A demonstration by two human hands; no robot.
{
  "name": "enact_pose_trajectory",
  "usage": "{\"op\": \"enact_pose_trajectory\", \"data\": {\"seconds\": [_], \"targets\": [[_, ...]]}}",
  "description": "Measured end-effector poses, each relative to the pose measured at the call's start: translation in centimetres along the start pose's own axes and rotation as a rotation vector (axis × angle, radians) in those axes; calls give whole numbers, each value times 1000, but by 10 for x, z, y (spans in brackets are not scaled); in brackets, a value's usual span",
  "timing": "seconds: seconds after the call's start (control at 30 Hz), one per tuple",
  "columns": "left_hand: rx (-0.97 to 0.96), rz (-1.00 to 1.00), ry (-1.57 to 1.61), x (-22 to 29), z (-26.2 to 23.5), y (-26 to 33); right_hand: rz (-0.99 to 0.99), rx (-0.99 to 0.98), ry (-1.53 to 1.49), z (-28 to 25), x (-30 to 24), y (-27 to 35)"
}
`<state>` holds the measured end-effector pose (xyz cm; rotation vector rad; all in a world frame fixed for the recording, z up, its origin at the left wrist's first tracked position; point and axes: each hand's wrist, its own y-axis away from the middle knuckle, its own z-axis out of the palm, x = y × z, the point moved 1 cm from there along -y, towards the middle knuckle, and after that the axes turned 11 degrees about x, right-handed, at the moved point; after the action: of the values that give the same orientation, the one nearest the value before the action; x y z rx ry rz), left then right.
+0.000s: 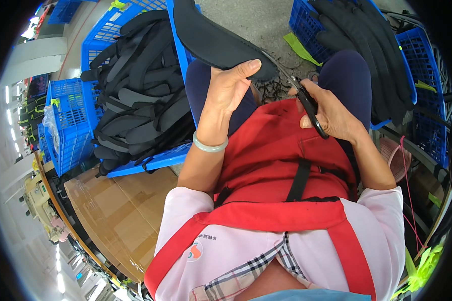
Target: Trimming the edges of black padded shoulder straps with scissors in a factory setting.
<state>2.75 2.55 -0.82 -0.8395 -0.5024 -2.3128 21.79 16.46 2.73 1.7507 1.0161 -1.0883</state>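
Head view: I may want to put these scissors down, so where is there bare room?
The brown cardboard looks bare between the heaped left crate and the pink left sleeve. Grey floor shows bare between the black padded strap and the heaped right crate. Both crates are crowded with dark padded pieces, and dark scraps litter the floor between the knees.

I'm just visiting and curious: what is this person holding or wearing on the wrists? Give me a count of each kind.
Black padded piece, in the left hand: 1
Scissors, in the right hand: 1 pair
Pale bracelet, on the left wrist: 1
Total: 3
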Motion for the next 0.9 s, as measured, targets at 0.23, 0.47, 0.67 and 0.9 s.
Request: {"op": "enact_pose_trajectory", "data": {"seconds": [0.23, 0.47, 0.67, 0.9], "targets": [[15, -17, 9, 0, -1, -1, 162, -35, -179, 0, -7, 0], [-17, 8, -97, 2, 13, 5, 45, 29, 32, -9, 3, -1], [110, -76, -20, 1, 13, 5, 23, 91, 0, -9, 2, 1], [66, -64, -144, -5, 15, 11, 35, 58, 280, -8, -17, -1]]}}
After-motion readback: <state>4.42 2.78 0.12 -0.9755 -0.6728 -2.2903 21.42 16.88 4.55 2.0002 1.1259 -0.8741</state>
